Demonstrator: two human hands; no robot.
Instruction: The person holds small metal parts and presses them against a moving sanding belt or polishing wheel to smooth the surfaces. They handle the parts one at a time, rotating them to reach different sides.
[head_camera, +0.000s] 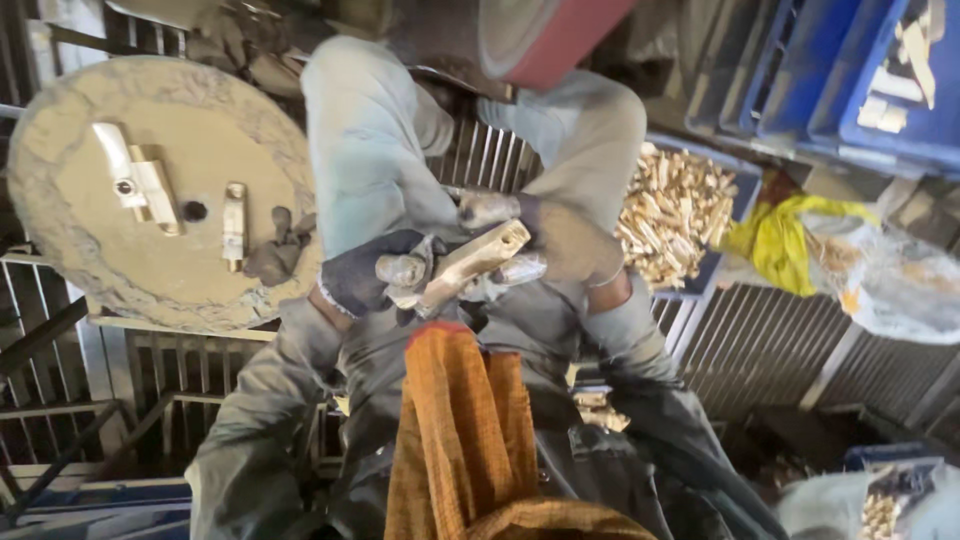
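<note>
We hold 1 brass bar (470, 265) over our lap, left grip (375, 275) closed on its lower end, right grip (560, 240) closed on its upper end, beside a heap of brass pieces (675, 215).

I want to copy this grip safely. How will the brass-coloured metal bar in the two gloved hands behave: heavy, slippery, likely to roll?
The brass-coloured bar looks like solid metal, so it is probably stiff and heavy for its size. Its flat faces suggest it would slide, not roll. Its shiny surface may be slippery; both the left hand and the right hand grip it.
</note>
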